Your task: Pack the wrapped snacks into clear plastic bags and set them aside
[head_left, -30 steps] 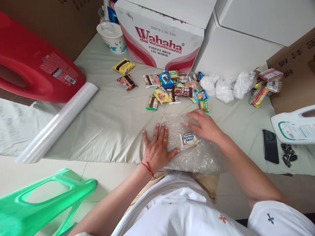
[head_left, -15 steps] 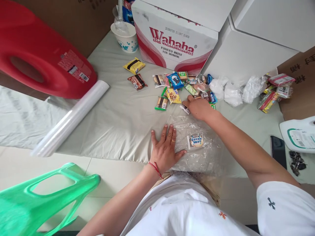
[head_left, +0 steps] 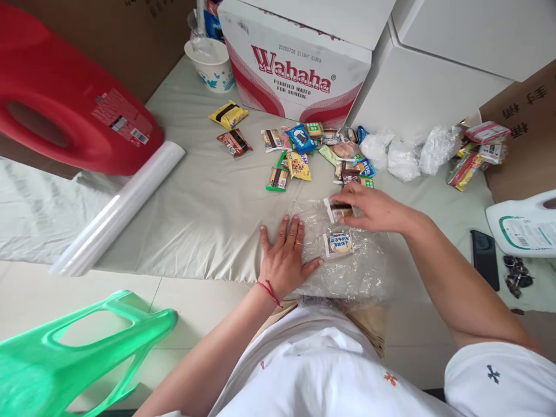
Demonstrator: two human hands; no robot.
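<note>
My left hand (head_left: 284,258) lies flat with fingers spread on the left edge of a sheet of clear plastic wrap (head_left: 356,275) spread on the table's near edge. A round biscuit in a white and blue wrapper (head_left: 339,243) rests on the wrap. My right hand (head_left: 373,207) is closed on a small brown and white snack packet (head_left: 336,209), held just above the wrap's far side. Beyond it lies a pile of several small snack packets (head_left: 321,153).
A Wahaha water carton (head_left: 295,69) and white boxes (head_left: 417,81) stand at the back. A red jug (head_left: 69,110) and a cling film roll (head_left: 119,205) lie left; a green stool (head_left: 73,353) below. A black phone (head_left: 484,258), keys (head_left: 515,275) and white jug (head_left: 525,226) sit right.
My right hand reached out to the snack pile, took a brown packet and drew it back over the plastic wrap. My left hand stayed flat on the wrap.
</note>
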